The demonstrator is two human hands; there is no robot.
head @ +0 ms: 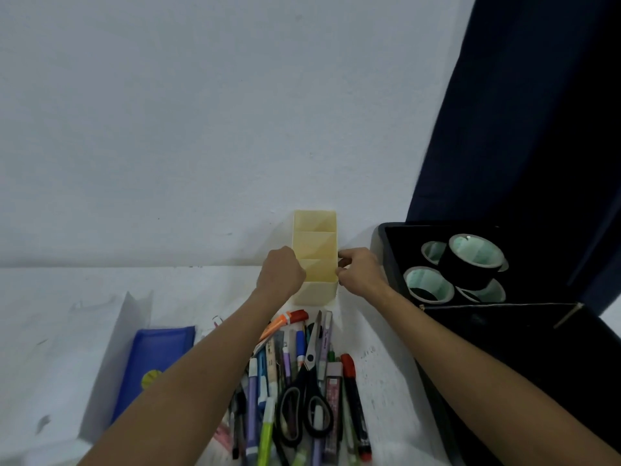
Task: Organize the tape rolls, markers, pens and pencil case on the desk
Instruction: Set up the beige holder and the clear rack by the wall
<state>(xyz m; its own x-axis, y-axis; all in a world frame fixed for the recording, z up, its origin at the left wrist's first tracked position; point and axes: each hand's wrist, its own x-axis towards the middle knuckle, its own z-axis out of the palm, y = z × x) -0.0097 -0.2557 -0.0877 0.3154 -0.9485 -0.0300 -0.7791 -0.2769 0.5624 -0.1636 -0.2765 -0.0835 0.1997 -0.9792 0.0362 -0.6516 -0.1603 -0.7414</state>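
A pale yellow desk organizer [315,245] with three compartments stands against the white wall, all compartments bare. My left hand [280,272] grips its left side and my right hand [359,272] pinches its right rim. Below it lies a pile of markers and pens [268,381] with black-handled scissors [307,398] on top. A blue pencil case [154,361] lies to the left. Several black tape rolls [470,264] sit in a black box [389,257] at the right.
The desk has a white cover [67,331]. A clear plastic sleeve [131,314] lies under the pencil case. The black box's open lid [521,348] spreads over the right desk edge. A dark blue curtain [521,112] hangs behind the box.
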